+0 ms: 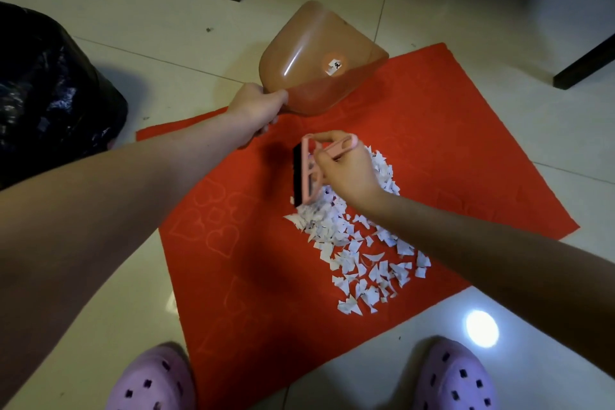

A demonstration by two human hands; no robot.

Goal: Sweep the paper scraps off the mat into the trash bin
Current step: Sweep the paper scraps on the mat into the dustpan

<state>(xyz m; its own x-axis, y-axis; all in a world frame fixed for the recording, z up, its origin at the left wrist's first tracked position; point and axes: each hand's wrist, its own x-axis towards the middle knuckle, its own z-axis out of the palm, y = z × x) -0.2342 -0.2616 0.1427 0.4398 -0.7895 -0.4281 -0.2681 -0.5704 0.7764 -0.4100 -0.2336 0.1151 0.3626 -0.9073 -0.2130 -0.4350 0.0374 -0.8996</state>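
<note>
The red mat (233,210) lies on the pale tiled floor, and nearly everything turns on it. The paper scraps (352,243) sit in a loose white heap on the mat's right half, running from the middle toward its near edge, all of them on the cloth as far as I can see. The right hand (346,170) grips the pink handle of a small brush (304,173), whose black bristles stand at the far left end of the heap, touching the first scraps. The left hand (256,106) is clamped on the handle of a brownish dustpan (316,60), held tilted up over the mat's far edge with its underside toward me, clear of the heap. From here I cannot tell whether anything lies inside it. The trash bin (43,83), lined with a black bag, stands off the mat to its left, well apart from the scraps. By my reckoning the job is barely begun: the tools are in hand, but the heap looks whole. What remains is to set the pan down, brush the scraps in, and carry them across to the bin, likely in more than one load.
</note>
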